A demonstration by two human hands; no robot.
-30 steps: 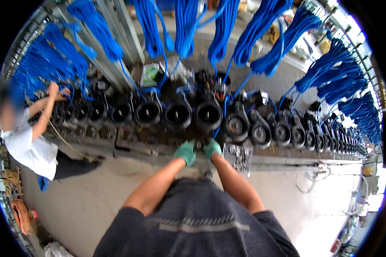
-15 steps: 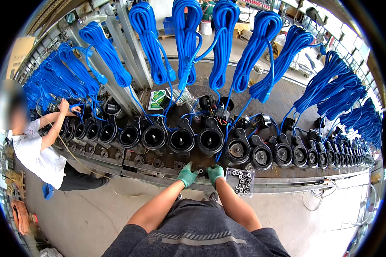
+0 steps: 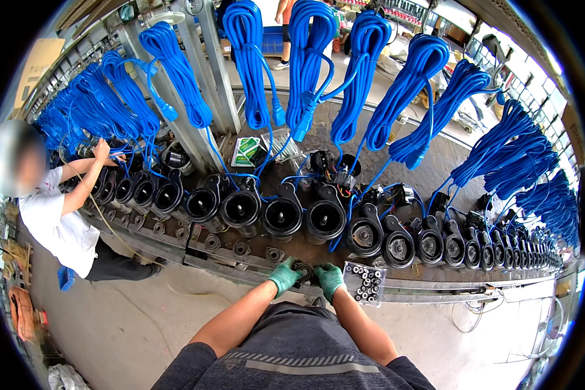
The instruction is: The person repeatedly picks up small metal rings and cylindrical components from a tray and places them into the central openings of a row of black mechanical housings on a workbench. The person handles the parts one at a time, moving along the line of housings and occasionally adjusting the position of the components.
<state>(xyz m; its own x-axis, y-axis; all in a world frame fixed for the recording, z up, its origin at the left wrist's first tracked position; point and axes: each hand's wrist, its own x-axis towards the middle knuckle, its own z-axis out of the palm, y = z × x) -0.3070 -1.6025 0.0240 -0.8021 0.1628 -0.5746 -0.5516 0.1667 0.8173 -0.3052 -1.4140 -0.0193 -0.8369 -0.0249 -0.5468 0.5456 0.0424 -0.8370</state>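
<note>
Both my hands wear green gloves and meet at the front edge of the bench. A dark round metal part with a ring-shaped middle sits between them. My left hand grips it from the left, fingers curled against its rim. From the right, my right hand pinches the same part; its fingertips are partly hidden. Just right of that hand lies a clear plastic box holding several small black-and-white ring-shaped parts. Beyond my hands stands a black round housing with a shaft in its middle.
More black housings line the curved bench, with similar round metal parts along its front edge. Blue cable coils hang above, leads running down. A co-worker works at the left. A metal post rises behind the bench.
The round part has come slightly toward me between both hands and now shows darker and larger. My view has shifted a little, and a person's legs now show at the back.
</note>
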